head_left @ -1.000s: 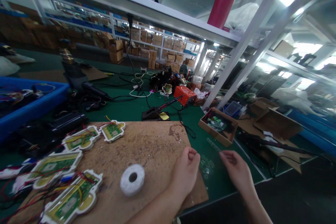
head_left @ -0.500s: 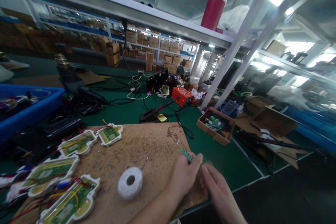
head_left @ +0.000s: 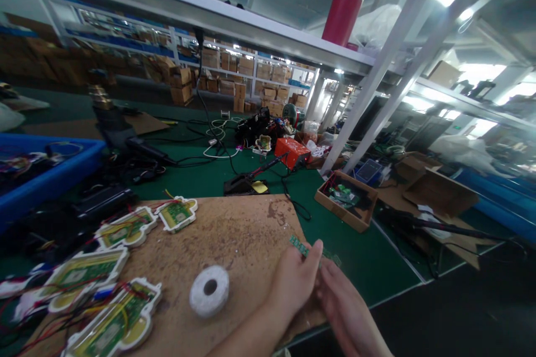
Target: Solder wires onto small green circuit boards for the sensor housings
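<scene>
A narrow green circuit board strip [head_left: 298,244] is pinched in my left hand [head_left: 295,273], whose thumb lies across its middle. The strip's far end sticks out to the right, above my right hand [head_left: 343,295]. That hand's fingers are closed against the strip's lower edge, close to my left fingertips; part of the grip is hidden. Both hands are over the right front edge of a brown work board [head_left: 247,223]. To their left a white roll [head_left: 209,291] with a hollow core lies on the board.
White-framed circuit boards [head_left: 113,318] with wires lie at left, near a blue bin [head_left: 50,170]. Behind the board are a soldering iron stand [head_left: 240,184] and an orange box [head_left: 292,152]. A cardboard tray [head_left: 345,209] with green boards sits at right, before a metal post [head_left: 355,95].
My right hand has shifted slightly down and left, and more of the strip's right end shows. My left hand keeps its hold. The view has moved very slightly.
</scene>
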`<state>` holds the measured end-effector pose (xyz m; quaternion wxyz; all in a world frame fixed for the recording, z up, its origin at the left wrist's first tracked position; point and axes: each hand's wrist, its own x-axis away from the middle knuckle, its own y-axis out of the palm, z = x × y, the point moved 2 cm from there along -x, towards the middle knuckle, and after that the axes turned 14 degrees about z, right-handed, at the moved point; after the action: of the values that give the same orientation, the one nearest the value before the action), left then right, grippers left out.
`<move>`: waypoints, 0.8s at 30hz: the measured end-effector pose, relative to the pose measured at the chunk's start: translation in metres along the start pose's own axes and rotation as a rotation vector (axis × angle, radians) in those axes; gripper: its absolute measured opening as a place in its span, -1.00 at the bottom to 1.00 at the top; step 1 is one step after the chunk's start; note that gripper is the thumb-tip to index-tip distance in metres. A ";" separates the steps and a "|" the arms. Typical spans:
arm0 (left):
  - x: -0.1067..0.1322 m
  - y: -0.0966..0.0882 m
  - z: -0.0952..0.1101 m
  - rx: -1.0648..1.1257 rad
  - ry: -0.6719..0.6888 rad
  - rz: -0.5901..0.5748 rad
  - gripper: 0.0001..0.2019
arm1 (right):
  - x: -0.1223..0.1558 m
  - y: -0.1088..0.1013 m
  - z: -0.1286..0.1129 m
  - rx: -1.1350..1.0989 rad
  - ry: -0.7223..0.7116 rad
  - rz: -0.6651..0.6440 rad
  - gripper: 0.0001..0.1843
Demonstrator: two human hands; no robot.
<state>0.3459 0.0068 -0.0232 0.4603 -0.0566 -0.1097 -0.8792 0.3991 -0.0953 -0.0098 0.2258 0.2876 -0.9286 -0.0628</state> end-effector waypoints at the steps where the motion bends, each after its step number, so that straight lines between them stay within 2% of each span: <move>1: 0.002 -0.001 0.000 -0.028 0.009 0.009 -0.40 | 0.000 0.001 0.000 -0.015 0.014 -0.007 -0.49; 4: 0.007 -0.003 0.002 -0.099 0.023 0.007 -0.44 | 0.000 0.000 0.004 -0.001 -0.007 0.029 -0.42; 7: 0.012 -0.003 0.005 -0.143 0.028 -0.009 -0.45 | -0.004 -0.005 0.007 0.117 -0.088 0.081 -0.37; 12: 0.009 -0.002 0.009 -0.136 0.037 -0.022 -0.46 | -0.010 -0.014 0.004 0.210 -0.188 0.161 -0.43; 18: 0.003 0.003 0.008 -0.042 0.004 -0.060 -0.45 | -0.010 -0.021 0.009 0.181 -0.123 0.217 -0.42; 24: 0.000 0.004 0.006 0.044 -0.091 -0.161 -0.35 | -0.013 -0.018 0.014 -0.015 -0.110 0.145 -0.49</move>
<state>0.3491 0.0062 -0.0169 0.3840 -0.0774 -0.1538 -0.9071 0.4106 -0.1029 -0.0318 0.1806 0.2142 -0.9575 -0.0690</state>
